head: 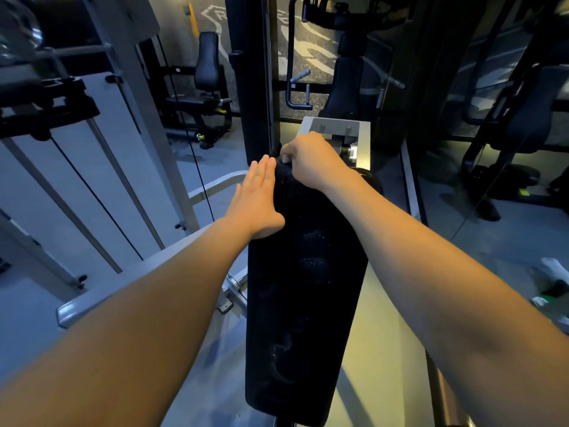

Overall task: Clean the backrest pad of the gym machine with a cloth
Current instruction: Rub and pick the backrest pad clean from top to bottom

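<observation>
The long black backrest pad (304,303) runs from the bottom of the view up to the middle, with faint smear marks on its surface. A dark cloth (284,177) lies over its top end, hard to tell apart from the pad. My right hand (308,160) pinches the cloth at the pad's top edge. Flat and with its fingers together, my left hand (258,198) rests against the pad's upper left side beside the cloth.
A grey metal bracket (335,127) sits just behind the pad's top. Grey frame bars and cables (101,195) stand to the left. Other black gym machines (209,87) fill the back and right. Small items lie on the floor (551,288) at right.
</observation>
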Demonstrator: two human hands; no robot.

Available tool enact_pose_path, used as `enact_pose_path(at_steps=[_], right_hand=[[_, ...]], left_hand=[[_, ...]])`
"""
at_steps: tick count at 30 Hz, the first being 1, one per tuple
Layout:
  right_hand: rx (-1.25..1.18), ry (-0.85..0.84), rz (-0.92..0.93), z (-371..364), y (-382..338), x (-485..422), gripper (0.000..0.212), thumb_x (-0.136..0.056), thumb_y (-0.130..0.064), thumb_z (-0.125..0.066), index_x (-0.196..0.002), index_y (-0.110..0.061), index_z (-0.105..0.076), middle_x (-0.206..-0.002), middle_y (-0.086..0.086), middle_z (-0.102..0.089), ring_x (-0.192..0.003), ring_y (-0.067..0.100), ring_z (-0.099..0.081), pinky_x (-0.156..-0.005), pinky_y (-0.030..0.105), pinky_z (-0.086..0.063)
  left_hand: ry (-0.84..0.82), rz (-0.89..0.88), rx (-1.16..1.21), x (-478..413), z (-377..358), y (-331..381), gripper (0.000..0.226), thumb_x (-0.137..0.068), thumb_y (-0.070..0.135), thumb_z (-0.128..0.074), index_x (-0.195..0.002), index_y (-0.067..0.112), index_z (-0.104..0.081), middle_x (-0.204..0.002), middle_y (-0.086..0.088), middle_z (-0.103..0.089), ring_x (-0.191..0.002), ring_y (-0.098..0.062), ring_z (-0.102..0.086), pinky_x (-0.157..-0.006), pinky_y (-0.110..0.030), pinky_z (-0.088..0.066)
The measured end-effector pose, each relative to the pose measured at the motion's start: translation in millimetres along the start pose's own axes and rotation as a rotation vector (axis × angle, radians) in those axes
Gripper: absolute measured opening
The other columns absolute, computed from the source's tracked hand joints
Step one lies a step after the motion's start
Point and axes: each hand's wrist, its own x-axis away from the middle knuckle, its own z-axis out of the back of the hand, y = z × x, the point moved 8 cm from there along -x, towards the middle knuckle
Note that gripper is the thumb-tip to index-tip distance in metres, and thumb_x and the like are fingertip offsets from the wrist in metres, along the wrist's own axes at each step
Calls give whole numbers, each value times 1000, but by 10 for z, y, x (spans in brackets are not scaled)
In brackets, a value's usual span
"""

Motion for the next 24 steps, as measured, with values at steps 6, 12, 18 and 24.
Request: enact_pose_path(at_steps=[6,12,18,24], right_hand=[[-129,-62,-20,155,555,282,31,-98,-5,-56,-109,-25,-77,-99,4,-71,-82,23,-71,-73,34,-57],[-109,48,-9,128,463,379,31,-98,-8,-52,-102,-26,-77,-97,9,-74,-97,30,-66,-84,41,-57],[-167,53,57,83,141,221,35,-100,-9,-47,-115,-20,-76,-119,8,-72,-113,30,-63,-98,42,-53],[-220,38,131,126,178,419,29,-99,-28,-57,-116,-17,-78,-118,5,-72,-117,19,-60,-99,26,-43]], left_hand=[[-5,-3,6,-1,-11,-31,112,-77,14,-60,-159,22,15,-166,7,20,-153,-15,19,-124,-53,-8],[19,15,15,0,-7,-25,112,-77,16,-61,-159,24,15,-167,9,18,-153,-15,18,-125,-52,-8],[-12,45,-53,1,20,8,112,-78,26,-63,-159,23,14,-167,6,18,-153,-16,16,-124,-53,-10],[-43,25,80,139,189,0,97,-90,19,-62,-161,17,3,-168,1,6,-154,-20,-3,-121,-32,-18]])
